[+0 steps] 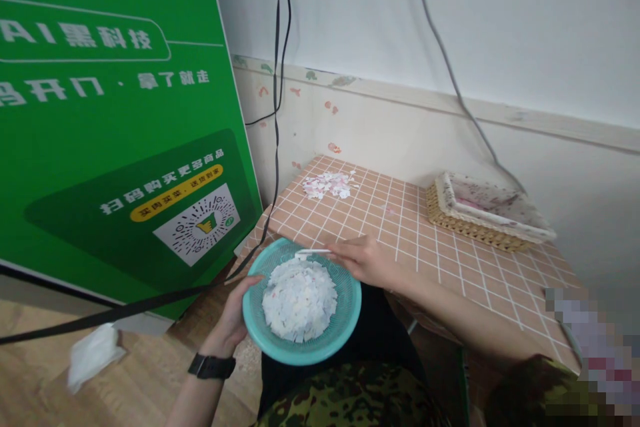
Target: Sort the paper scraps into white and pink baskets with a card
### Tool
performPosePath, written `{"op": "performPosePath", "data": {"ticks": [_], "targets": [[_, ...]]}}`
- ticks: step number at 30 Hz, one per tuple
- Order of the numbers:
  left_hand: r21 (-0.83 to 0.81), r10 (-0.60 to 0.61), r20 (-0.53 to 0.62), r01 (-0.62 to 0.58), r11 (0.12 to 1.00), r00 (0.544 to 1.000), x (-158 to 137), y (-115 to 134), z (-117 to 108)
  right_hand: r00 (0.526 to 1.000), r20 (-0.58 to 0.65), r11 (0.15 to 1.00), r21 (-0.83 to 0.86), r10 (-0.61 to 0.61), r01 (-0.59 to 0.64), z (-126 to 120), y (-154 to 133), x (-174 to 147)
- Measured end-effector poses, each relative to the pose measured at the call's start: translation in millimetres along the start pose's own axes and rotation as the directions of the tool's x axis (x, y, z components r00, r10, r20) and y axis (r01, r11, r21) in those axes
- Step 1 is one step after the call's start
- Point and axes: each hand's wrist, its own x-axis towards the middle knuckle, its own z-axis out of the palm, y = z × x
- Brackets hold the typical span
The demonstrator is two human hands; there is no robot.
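A turquoise plastic colander (350, 320) rests over my lap, beside the table's near edge. Inside it is a heap of small white paper scraps (300, 300). My left hand (231, 320), with a black band on the wrist, grips the colander's left rim, thumb over the edge. Over the far side of the colander, my right hand (367, 260) pinches a thin white stick-like piece (316, 251). Its left end is at the back of the heap, and I cannot make out its exact kind.
On the checkered tabletop (380, 220) lies another pile of paper scraps (330, 185). A cloth-lined wicker basket (455, 220) stands at the back right. A tall green cabinet (125, 167) is on the left, with a black strap (276, 147) hanging beside it. A white packet (95, 355) lies on the floor.
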Motion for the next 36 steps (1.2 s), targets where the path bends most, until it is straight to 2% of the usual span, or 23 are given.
{"op": "performPosePath", "data": {"ticks": [3,5,8,12,17,28,36], "targets": [[0.008,-0.021,-0.001,0.021,1.000,1.000,-4,2,5,0.996,-0.058,0.998,-0.011,0.062,-0.063,-6,6,-3],[0.009,-0.013,-0.014,0.014,1.000,1.000,-6,2,7,0.979,-0.120,0.980,-0.090,0.166,-0.178,-15,24,0],[0.017,-0.004,-0.036,0.004,1.000,0.999,-7,-1,9,0.929,-0.206,0.908,-0.230,0.307,-0.351,-30,62,7],[0.022,-0.047,-0.024,0.048,0.999,0.999,-4,-7,8,0.862,-0.293,0.839,-0.245,0.413,-0.485,-41,101,14],[0.030,-0.084,-0.014,0.085,0.996,0.996,-1,-13,5,0.868,-0.267,0.832,-0.271,0.418,-0.484,-35,111,19],[0.053,-0.132,-0.109,0.138,0.989,0.985,-2,-25,9,0.845,-0.262,0.762,-0.366,0.467,-0.535,-36,114,16],[0.004,-0.250,-0.093,0.251,0.968,0.964,2,-29,5,0.857,-0.225,0.819,-0.261,0.464,-0.512,-30,108,13]]}}
